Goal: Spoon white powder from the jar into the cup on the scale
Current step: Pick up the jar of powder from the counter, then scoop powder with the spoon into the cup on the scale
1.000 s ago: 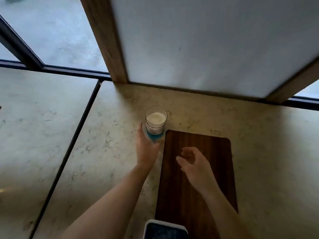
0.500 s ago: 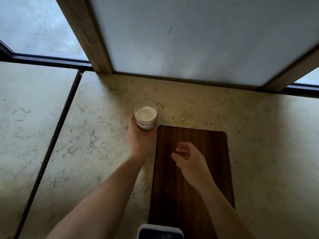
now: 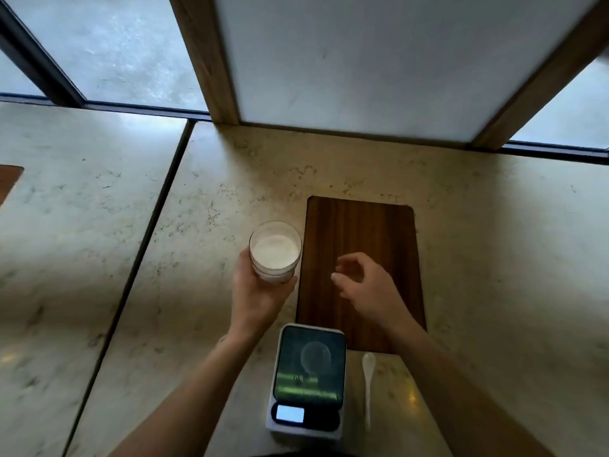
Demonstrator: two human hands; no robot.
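Note:
My left hand [image 3: 255, 296] grips a clear glass jar [image 3: 275, 253] of white powder, lidless, held just left of the wooden board. My right hand [image 3: 365, 288] hovers over the board with fingers loosely curled and nothing in them. A small digital scale [image 3: 308, 379] with a dark glossy platform and lit display sits near me, between my forearms. No cup is on the scale's platform. A white spoon [image 3: 368, 380] lies on the counter just right of the scale.
A dark wooden board [image 3: 359, 232] lies on the marbled stone counter [image 3: 164, 291]. A dark seam [image 3: 138, 272] runs diagonally across the counter at left. A white panel in a wooden frame [image 3: 204, 57] and windows rise behind.
The view has tilted down, bringing the scale and spoon into sight. My left hand has drawn the jar back toward me, away from the board's far corner. My right hand stays above the board.

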